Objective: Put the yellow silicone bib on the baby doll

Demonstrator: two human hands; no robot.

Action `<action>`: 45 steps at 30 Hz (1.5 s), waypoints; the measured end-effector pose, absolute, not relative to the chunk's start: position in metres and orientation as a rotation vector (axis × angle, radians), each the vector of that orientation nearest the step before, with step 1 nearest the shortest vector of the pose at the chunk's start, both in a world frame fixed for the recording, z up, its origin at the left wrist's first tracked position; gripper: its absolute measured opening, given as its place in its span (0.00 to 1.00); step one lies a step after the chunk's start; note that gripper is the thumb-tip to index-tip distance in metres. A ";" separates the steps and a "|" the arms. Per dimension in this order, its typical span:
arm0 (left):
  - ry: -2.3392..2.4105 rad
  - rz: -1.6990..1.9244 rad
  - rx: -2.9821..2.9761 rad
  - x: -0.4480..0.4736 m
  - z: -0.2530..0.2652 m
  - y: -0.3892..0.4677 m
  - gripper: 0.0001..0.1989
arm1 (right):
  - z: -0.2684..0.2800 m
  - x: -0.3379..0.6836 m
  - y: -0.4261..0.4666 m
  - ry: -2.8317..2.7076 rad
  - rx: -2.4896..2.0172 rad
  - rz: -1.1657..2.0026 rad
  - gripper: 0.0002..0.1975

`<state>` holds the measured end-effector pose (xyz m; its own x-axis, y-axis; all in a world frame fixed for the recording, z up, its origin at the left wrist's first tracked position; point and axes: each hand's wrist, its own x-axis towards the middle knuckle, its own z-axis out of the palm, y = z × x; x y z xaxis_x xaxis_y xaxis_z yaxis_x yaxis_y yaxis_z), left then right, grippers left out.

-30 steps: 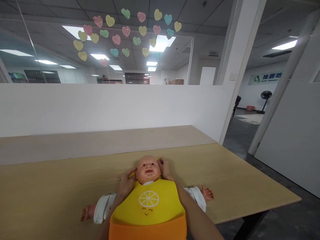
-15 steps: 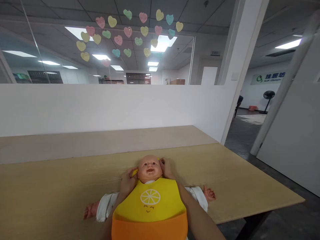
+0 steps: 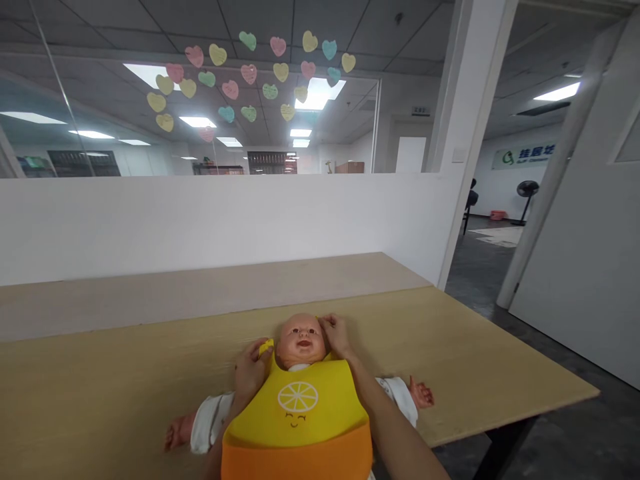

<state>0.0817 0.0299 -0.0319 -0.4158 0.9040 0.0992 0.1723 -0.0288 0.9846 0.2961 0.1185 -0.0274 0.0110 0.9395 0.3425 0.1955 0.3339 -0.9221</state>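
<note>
A baby doll [image 3: 301,340] lies face up on the table, its white-sleeved arms spread to both sides. Over its chest is a yellow silicone bib [image 3: 320,387] with a lemon-slice print, a smiling face and an orange pocket [image 3: 297,459]. Left of the doll's head, my left hand [image 3: 251,370] pinches the end of one yellow neck strap [image 3: 267,346]. On the other side my right hand [image 3: 334,333] is closed beside the head, with a sliver of yellow strap at its fingertips. Part of that second strap is hidden by the hand and head.
The wooden table [image 3: 125,387] ends at a diagonal right edge. Behind it stands a low white partition [image 3: 215,220] topped by glass with heart-shaped notes. To the right are an open doorway, a grey door [image 3: 580,227] and a standing fan [image 3: 527,190].
My left hand has drawn the strap end slightly away from the doll's head, so more of it shows. My right hand stays by the head. The camera view has shifted a little.
</note>
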 end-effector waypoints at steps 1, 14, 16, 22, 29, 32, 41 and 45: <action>1.613 1.506 1.133 0.082 -0.032 0.030 0.18 | -0.024 0.297 0.117 -1.410 -1.114 0.810 0.14; 1.332 1.502 1.476 0.085 0.032 -0.021 0.15 | 0.065 0.316 0.023 -1.384 -0.666 1.315 0.23; 1.303 1.474 1.627 0.087 0.048 -0.034 0.13 | 0.079 0.307 0.002 -1.601 -0.566 1.308 0.17; 1.241 1.365 1.970 0.100 0.068 -0.060 0.13 | 0.089 0.279 -0.024 -1.925 -0.422 1.048 0.15; 1.472 1.343 1.990 0.110 0.067 -0.070 0.15 | 0.083 0.281 -0.033 -1.872 -0.591 1.024 0.09; 1.640 1.379 1.947 0.114 0.062 -0.069 0.16 | 0.086 0.286 -0.037 -1.909 -0.678 0.969 0.07; 1.587 1.298 1.976 0.102 0.072 -0.077 0.31 | 0.092 0.290 -0.038 -1.798 -0.571 1.032 0.12; 1.525 1.419 1.862 0.077 0.072 -0.090 0.31 | 0.114 0.306 -0.033 -1.515 -0.690 1.125 0.18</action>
<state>0.0766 -0.0896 0.0721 -0.0781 0.8789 0.4705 0.5325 -0.3622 0.7650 0.3063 -0.0326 0.1144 -0.2570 0.8758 0.4085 -0.1380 0.3851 -0.9125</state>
